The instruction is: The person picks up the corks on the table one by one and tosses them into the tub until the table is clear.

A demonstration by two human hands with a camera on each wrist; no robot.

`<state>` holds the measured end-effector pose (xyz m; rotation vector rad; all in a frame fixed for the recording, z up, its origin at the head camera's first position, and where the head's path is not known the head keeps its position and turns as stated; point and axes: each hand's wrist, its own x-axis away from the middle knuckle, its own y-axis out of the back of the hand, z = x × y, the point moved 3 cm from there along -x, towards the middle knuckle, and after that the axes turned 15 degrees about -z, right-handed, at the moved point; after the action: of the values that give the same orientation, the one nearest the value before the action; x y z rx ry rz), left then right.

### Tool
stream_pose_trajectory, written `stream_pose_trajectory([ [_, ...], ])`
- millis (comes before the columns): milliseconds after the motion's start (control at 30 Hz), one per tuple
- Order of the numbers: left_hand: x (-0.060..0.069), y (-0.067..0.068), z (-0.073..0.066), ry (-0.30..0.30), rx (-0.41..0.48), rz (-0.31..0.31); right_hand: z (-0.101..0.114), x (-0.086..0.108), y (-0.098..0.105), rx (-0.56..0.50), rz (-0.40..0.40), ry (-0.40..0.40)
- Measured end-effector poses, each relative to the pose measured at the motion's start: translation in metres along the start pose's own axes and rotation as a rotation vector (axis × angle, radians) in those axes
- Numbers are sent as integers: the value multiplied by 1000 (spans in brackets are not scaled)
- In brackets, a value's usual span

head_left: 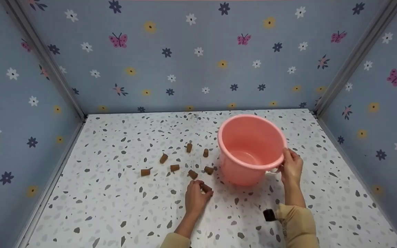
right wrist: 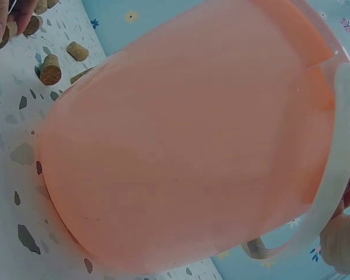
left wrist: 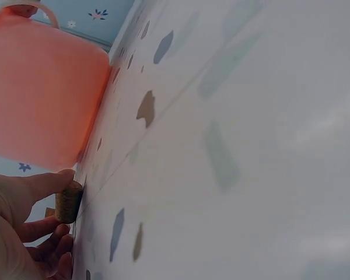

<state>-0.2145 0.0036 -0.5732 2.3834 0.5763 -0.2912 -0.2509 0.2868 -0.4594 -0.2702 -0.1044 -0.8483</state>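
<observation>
Between the thumb and fingers of my left hand [head_left: 195, 199] is a brown cork [head_left: 205, 188], pinched low at the tabletop. The left wrist view shows this cork [left wrist: 68, 202] from close by. To its right stands a pink bucket [head_left: 241, 174] with its mouth facing up toward the head camera and a bare inside floor. My right hand [head_left: 292, 167] grips the bucket's rim at the right side, thumb and fingers around the edge. The bucket's white handle [right wrist: 338, 146] hangs down beside that hand. Loose corks [head_left: 174, 167] lie just beyond my left hand.
The table [head_left: 115, 206] has a white speckled top. Several corks, one of them a cork [right wrist: 50, 70] close to the bucket, lie scattered left of it. Flowered blue panels [head_left: 198, 69] wall in the back and both sides.
</observation>
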Motion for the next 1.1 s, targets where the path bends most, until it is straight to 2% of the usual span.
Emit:
stream_pose_trajectory([
  [267, 1, -1, 1, 19, 19, 23, 0, 0, 1, 35, -14, -7],
  [633, 1, 0, 0, 24, 47, 22, 0, 1, 1, 84, -22, -7],
  [967, 1, 4, -2, 24, 79, 28, -1, 1, 0, 11, 18, 23],
  [1100, 1, 5, -4, 26, 87, 32, -1, 0, 0, 10, 11, 22],
])
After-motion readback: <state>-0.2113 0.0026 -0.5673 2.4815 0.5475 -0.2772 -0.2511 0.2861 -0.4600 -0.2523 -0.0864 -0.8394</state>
